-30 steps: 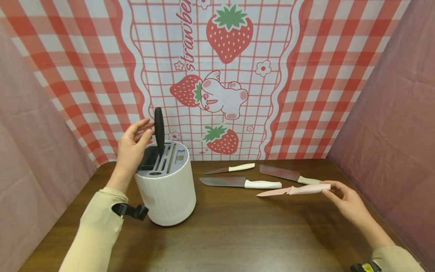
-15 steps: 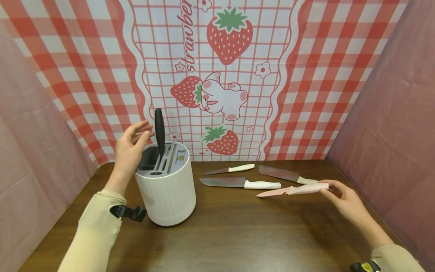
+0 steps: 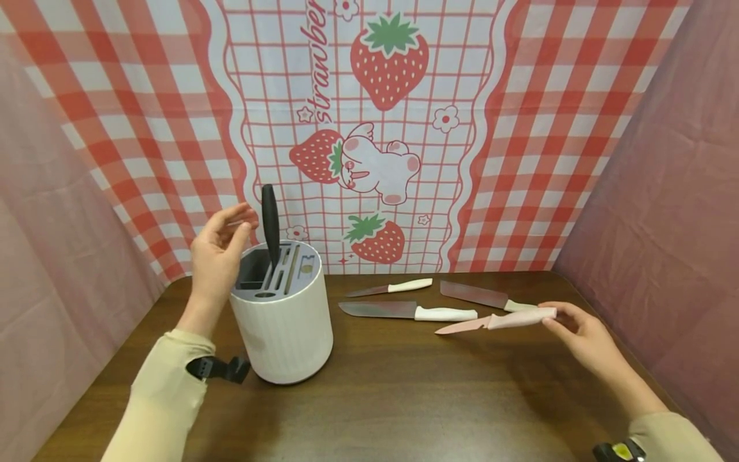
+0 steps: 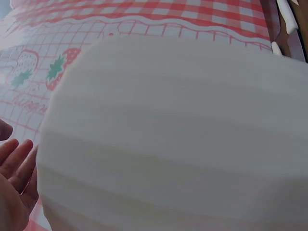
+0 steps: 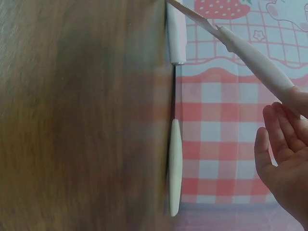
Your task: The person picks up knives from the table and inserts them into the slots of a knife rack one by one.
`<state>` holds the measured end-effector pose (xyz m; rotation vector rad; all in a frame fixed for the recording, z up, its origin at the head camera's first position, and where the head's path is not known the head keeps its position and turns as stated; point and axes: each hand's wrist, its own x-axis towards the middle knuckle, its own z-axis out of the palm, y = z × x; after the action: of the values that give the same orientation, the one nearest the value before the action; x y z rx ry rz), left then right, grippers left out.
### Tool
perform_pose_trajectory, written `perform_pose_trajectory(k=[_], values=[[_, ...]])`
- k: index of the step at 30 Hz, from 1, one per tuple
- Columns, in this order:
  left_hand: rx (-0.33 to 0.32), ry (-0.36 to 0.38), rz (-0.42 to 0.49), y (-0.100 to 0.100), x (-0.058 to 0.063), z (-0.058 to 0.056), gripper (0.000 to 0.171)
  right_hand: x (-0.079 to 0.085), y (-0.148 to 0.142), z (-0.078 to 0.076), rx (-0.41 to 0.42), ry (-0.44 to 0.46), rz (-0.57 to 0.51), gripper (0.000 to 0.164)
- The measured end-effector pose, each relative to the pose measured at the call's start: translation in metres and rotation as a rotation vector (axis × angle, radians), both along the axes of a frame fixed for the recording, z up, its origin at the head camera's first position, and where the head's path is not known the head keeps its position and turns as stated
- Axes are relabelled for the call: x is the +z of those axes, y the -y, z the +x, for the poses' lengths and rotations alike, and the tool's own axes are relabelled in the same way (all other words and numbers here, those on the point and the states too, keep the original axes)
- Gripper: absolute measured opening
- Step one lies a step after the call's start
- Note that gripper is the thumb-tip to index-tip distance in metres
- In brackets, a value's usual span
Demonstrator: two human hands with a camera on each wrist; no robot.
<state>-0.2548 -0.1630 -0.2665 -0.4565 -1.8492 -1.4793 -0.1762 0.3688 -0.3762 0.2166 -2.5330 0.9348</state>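
At the right of the head view, my right hand (image 3: 577,330) pinches the end of a pink knife's pale handle (image 3: 522,317), its blade pointing left over the table. The right wrist view shows that knife (image 5: 260,62) slanting up from thumb and fingers. My left hand (image 3: 219,253) is beside the black-handled knife (image 3: 270,221) standing in a slot of the white knife block (image 3: 283,340), its fingers apart from the handle. The block's ribbed wall (image 4: 168,130) fills most of the left wrist view, with fingers (image 4: 19,168) at its left edge.
Behind the pink knife lie a cleaver (image 3: 476,294), a large white-handled knife (image 3: 444,313) and a small white-handled knife (image 3: 410,284) on the brown table (image 3: 416,391). A checked strawberry cloth (image 3: 392,147) hangs behind.
My left hand has drifted slightly left, away from the black handle. The right hand and the pink knife have shifted a little left.
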Motion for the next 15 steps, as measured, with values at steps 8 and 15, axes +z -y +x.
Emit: perform_pose_trajectory(k=[8,15], values=[[-0.017,-0.012,-0.038,-0.008,0.002,0.009,0.028,0.005,0.013,-0.002,0.057,-0.01,-0.071,0.028],[-0.04,-0.028,-0.063,-0.014,0.004,0.016,0.028,0.011,0.021,-0.003,0.078,-0.059,-0.079,0.026]])
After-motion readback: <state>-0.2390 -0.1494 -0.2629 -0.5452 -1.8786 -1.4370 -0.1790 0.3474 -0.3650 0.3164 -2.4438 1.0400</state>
